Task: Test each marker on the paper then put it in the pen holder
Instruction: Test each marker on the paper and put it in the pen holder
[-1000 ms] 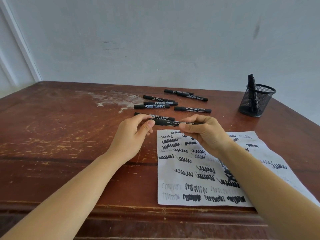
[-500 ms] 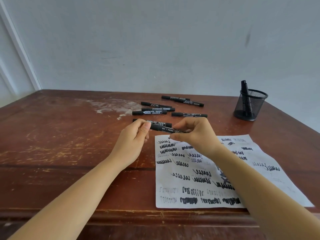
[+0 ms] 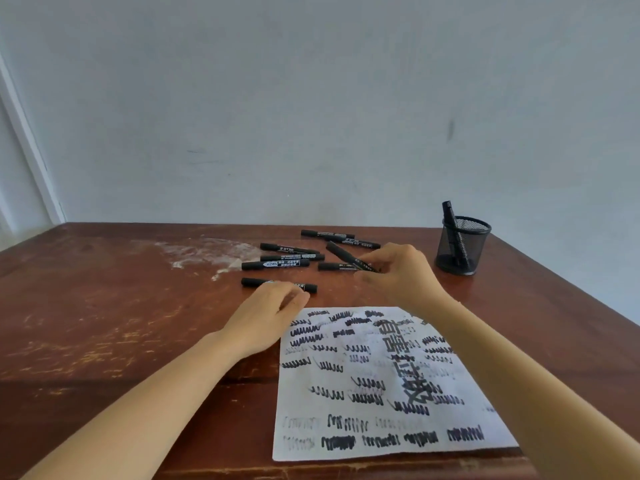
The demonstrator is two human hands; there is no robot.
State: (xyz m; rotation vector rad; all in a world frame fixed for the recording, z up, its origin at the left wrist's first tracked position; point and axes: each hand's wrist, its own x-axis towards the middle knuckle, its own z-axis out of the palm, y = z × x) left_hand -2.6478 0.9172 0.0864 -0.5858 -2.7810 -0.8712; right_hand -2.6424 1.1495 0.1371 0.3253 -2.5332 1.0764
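Note:
My right hand [image 3: 398, 275] pinches a capped black marker [image 3: 341, 254] that slants up and to the left, above the table and left of the black mesh pen holder [image 3: 464, 251]. One marker [image 3: 449, 216] stands in the holder. My left hand [image 3: 266, 313] lies palm down with relaxed fingers over the nearest loose marker [image 3: 252, 282], hiding its middle. I see no grip on that marker. The white paper [image 3: 450, 393], covered in black scribbles, lies in front of both hands.
Several more black markers [image 3: 277, 265] lie in a loose group at the middle back of the worn brown wooden table [image 3: 104, 306]. A whitish scuffed patch [image 3: 207, 252] is left of them. A pale wall stands right behind the table.
My left hand let go of the marker both hands held and dropped onto the nearest loose marker. My right hand carried the held marker away and to the right, nearer the holder.

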